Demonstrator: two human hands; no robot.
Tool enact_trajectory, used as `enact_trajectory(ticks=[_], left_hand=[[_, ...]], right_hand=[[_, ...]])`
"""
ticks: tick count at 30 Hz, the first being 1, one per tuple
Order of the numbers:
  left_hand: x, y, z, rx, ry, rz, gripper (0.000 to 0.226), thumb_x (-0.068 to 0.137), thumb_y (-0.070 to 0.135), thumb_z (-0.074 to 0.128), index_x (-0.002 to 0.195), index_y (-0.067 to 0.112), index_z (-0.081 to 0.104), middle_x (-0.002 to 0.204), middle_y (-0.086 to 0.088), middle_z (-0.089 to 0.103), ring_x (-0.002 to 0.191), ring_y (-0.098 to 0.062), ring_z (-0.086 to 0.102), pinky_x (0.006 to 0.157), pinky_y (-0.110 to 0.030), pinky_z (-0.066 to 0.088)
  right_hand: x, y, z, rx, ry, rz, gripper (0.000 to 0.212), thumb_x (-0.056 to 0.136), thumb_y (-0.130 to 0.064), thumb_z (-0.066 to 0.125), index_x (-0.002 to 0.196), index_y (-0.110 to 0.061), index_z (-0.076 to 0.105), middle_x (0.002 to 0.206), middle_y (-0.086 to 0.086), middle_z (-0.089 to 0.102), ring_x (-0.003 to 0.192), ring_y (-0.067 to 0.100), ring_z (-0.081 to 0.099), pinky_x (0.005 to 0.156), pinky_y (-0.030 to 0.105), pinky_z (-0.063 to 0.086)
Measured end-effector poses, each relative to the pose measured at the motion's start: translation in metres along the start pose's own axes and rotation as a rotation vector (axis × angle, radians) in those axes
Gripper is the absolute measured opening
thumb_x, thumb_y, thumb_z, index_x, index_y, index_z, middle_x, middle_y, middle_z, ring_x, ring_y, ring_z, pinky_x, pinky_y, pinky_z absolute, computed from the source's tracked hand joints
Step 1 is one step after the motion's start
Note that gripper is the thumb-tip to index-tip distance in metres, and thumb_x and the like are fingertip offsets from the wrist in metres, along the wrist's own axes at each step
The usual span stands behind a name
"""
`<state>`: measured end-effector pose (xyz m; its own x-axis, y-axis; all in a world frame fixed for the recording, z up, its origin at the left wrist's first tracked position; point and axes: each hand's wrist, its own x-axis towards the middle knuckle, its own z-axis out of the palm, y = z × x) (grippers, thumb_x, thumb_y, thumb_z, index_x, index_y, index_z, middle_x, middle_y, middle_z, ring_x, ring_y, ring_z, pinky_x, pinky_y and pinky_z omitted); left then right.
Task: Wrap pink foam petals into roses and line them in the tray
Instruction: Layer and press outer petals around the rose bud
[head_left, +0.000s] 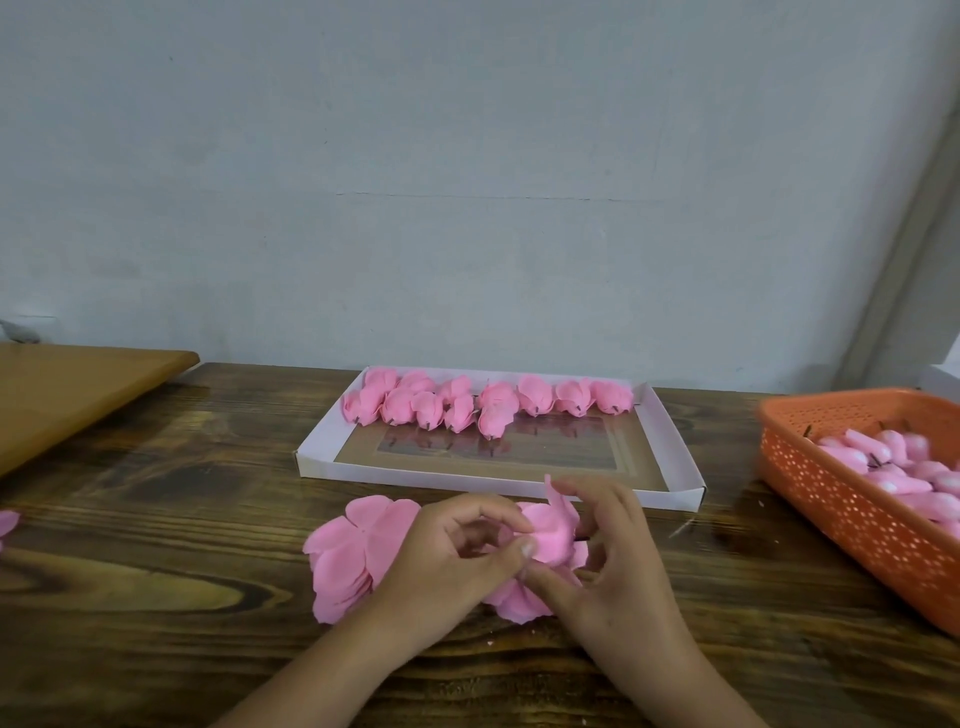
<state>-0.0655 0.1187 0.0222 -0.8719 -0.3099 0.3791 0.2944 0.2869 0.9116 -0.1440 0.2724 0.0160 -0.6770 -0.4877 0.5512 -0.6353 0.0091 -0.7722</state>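
Note:
My left hand and my right hand meet over a half-wrapped pink foam rose just in front of the tray, with fingers of both pinching its petals. A stack of loose pink petals lies flat on the table under and left of my left hand. More petals show beneath my hands. The shallow white cardboard tray stands behind, with several finished pink roses lined along its far side.
An orange perforated basket holding several pink rose buds sits at the right edge. A tan board lies at the far left. One pink petal peeks in at the left edge. A grey wall stands behind the dark wooden table.

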Motion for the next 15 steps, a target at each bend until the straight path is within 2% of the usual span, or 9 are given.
enact_trajectory(ticks=[2, 5, 8, 10, 13, 15], left_hand=[[-0.001, -0.006, -0.001, 0.119, 0.051, 0.105, 0.026, 0.08, 0.013, 0.077, 0.092, 0.035, 0.076, 0.097, 0.012, 0.073, 0.092, -0.01, 0.071, 0.075, -0.017, 0.056], [-0.001, -0.007, 0.0, 0.282, 0.117, 0.305, 0.019, 0.08, 0.022, 0.074, 0.098, 0.03, 0.074, 0.105, 0.015, 0.068, 0.093, -0.008, 0.07, 0.071, -0.015, 0.057], [0.001, -0.007, -0.003, 0.402, 0.177, 0.45, 0.014, 0.082, 0.021, 0.069, 0.094, 0.02, 0.076, 0.104, 0.014, 0.065, 0.091, -0.002, 0.067, 0.07, -0.012, 0.055], [0.001, -0.008, -0.006, 0.531, 0.187, 0.559, 0.011, 0.082, 0.014, 0.071, 0.091, 0.01, 0.076, 0.105, 0.012, 0.062, 0.093, 0.001, 0.063, 0.073, -0.008, 0.052], [0.001, -0.006, -0.009, 0.671, 0.165, 0.657, 0.006, 0.083, 0.008, 0.073, 0.087, 0.008, 0.076, 0.106, 0.003, 0.063, 0.092, 0.003, 0.059, 0.076, -0.01, 0.053], [0.001, -0.004, -0.009, 0.751, 0.129, 0.719, 0.005, 0.088, 0.008, 0.071, 0.088, 0.007, 0.076, 0.102, -0.004, 0.067, 0.094, 0.003, 0.057, 0.084, -0.008, 0.049]], right_hand=[[0.0, 0.0, 0.0, 0.01, -0.024, 0.043, 0.072, 0.068, -0.026, 0.089, 0.124, -0.044, 0.049, 0.116, -0.027, 0.044, 0.1, -0.003, 0.055, 0.064, 0.006, 0.049], [0.002, 0.003, -0.003, 0.096, -0.057, 0.211, 0.078, 0.071, -0.025, 0.087, 0.13, -0.047, 0.04, 0.122, -0.019, 0.043, 0.1, -0.009, 0.055, 0.071, 0.01, 0.052], [0.007, 0.005, -0.009, 0.324, -0.055, 0.436, 0.056, 0.077, -0.029, 0.076, 0.124, -0.049, 0.053, 0.122, -0.015, 0.057, 0.094, -0.002, 0.064, 0.077, 0.024, 0.055], [0.01, 0.006, -0.013, 0.513, -0.052, 0.521, 0.042, 0.078, -0.025, 0.078, 0.114, -0.04, 0.065, 0.107, -0.006, 0.07, 0.081, 0.01, 0.07, 0.069, 0.029, 0.056], [0.01, 0.002, -0.013, 0.527, -0.039, 0.453, 0.033, 0.076, -0.03, 0.079, 0.108, -0.031, 0.069, 0.094, 0.0, 0.074, 0.071, 0.014, 0.068, 0.061, 0.028, 0.054], [0.009, -0.001, -0.009, 0.431, 0.0, 0.383, 0.031, 0.07, -0.039, 0.077, 0.1, -0.037, 0.07, 0.095, -0.003, 0.074, 0.075, 0.013, 0.069, 0.06, 0.028, 0.055]])
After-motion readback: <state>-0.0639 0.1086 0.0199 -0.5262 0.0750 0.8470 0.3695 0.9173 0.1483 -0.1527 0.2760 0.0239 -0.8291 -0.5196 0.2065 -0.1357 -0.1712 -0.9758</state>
